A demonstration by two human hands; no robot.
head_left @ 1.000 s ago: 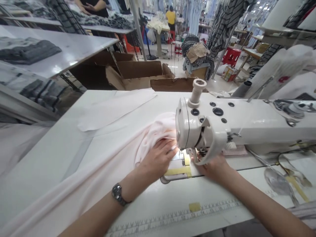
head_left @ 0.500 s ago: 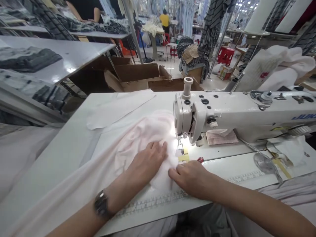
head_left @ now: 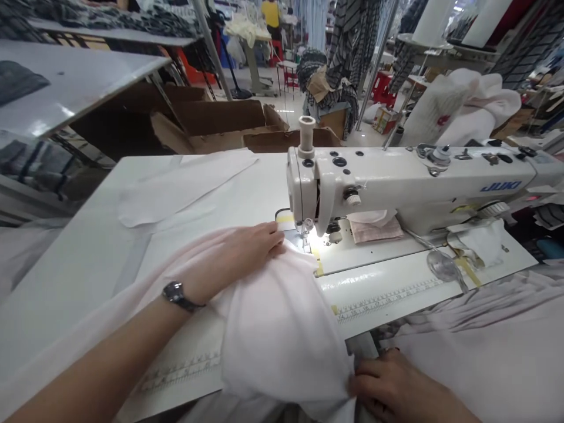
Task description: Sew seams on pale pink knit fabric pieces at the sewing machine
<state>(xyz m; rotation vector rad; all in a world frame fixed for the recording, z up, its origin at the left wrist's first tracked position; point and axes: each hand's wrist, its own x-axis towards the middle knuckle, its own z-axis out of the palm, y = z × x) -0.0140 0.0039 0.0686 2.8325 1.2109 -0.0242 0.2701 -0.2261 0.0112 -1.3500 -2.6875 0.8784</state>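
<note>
A pale pink fabric piece drapes from beside the needle area of a white sewing machine down over the table's front edge. My left hand, with a dark watch on the wrist, grips the fabric's upper edge just left of the presser foot; its fingertips are closed and partly hidden. At the front edge, below the table top, my right hand pinches the fabric's right corner, so that edge runs fairly straight between the needle area and this hand. The lit presser foot stands beside the fabric's edge.
A flat pale cut piece lies at the table's back left. Ruler tape runs along the front. A folded pink cloth sits under the machine arm, and a round metal piece is to its right. Cardboard boxes stand behind.
My right hand has moved from beside the needle down and right past the table edge, drawing the fabric's corner with it. My left hand has shifted slightly up and left; the view has turned.
</note>
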